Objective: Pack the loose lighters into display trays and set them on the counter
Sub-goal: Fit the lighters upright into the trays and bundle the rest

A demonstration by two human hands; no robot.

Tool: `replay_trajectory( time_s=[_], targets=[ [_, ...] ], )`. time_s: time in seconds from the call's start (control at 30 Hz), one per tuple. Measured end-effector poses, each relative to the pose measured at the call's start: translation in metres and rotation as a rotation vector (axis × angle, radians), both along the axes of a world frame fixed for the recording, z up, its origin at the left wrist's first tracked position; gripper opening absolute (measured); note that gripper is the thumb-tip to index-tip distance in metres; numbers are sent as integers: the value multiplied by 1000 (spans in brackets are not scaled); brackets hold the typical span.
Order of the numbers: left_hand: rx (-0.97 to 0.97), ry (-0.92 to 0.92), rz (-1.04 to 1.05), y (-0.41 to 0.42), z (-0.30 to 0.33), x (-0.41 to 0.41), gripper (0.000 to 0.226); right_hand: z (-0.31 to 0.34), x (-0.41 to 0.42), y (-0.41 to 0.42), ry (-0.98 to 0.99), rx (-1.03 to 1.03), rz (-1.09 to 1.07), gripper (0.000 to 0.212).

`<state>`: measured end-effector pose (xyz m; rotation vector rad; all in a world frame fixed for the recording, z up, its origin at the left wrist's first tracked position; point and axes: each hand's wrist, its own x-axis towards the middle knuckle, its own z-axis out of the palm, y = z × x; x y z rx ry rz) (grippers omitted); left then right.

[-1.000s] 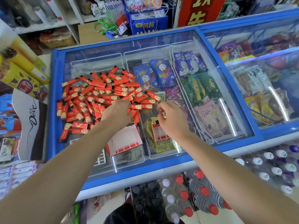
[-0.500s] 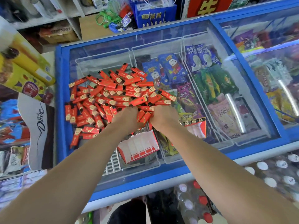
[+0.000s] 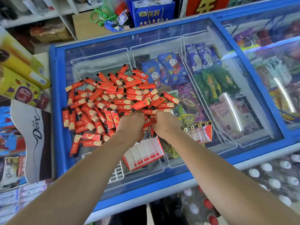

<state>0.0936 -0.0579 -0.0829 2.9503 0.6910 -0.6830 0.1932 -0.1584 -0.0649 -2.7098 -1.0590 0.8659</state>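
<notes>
1. Left hand (image 3: 132, 124): knuckles up, fingers curled down into the near edge of the lighter pile (image 3: 110, 101). It appears closed on several lighters; how many cannot be told, as the fingertips are hidden.
2. Right hand (image 3: 165, 123): just beside the left, likewise curled, with a few red lighters (image 3: 148, 124) showing between the two hands. Both hands appear to gather one common bunch.
3. Pile: it spreads from the hands toward 10 to 12 o'clock across the glass lid (image 3: 100, 59) of the blue freezer (image 3: 56, 111), which serves as the desk. The lighters lie flat, long axes pointing every way; no common alignment.
4. Empty tray (image 3: 143, 154): red and white, divided into slots, tilted. It sits directly at 6 o'clock of the hands, under the wrists, closer to the left forearm.
5. Second tray (image 3: 200, 133): at 4 o'clock of the right hand, near it, with a row of lighter tops along its upper edge; seemingly partly filled.
6. Judgement: the coming move turns on drawing the bunch back toward 6 o'clock and turning the lighters upright to match the slots. Mixed orientations make jamming or spilling likely.
7. Most lighters remain loose; the task looks early.
</notes>
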Motion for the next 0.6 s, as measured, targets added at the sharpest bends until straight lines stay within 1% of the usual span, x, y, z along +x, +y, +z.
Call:
replay_trajectory(
  time_s=[0.07, 0.1, 0.17, 0.23, 0.3, 0.33, 0.47, 0.6],
  targets=[
    [-58, -53, 15, 3, 2, -2, 35, 1, -1, 1, -3, 8, 0, 16],
    [-109, -93, 63, 5, 5, -3, 30, 2, -2, 2, -6, 19, -2, 15],
    [-252, -164, 249, 13, 16, -6, 24, 4, -3, 3, -27, 76, -14, 8],
    [-409, -278, 475, 26, 28, -12, 26, 7, -4, 5, -44, 160, -49, 3],
    [-543, -402, 646, 42, 37, -22, 22, 9, -4, 8, -12, 217, -78, 13],
    [-579, -434, 704, 51, 40, -30, 19, 9, -5, 10, 14, 236, -81, 17],
    [-637, -477, 856, 71, 44, -62, 18, 10, -9, 21, 132, 233, -53, 26],
    [-593, -461, 877, 71, 36, -89, 28, 4, -16, 30, 191, 120, 39, 26]
  ],
)
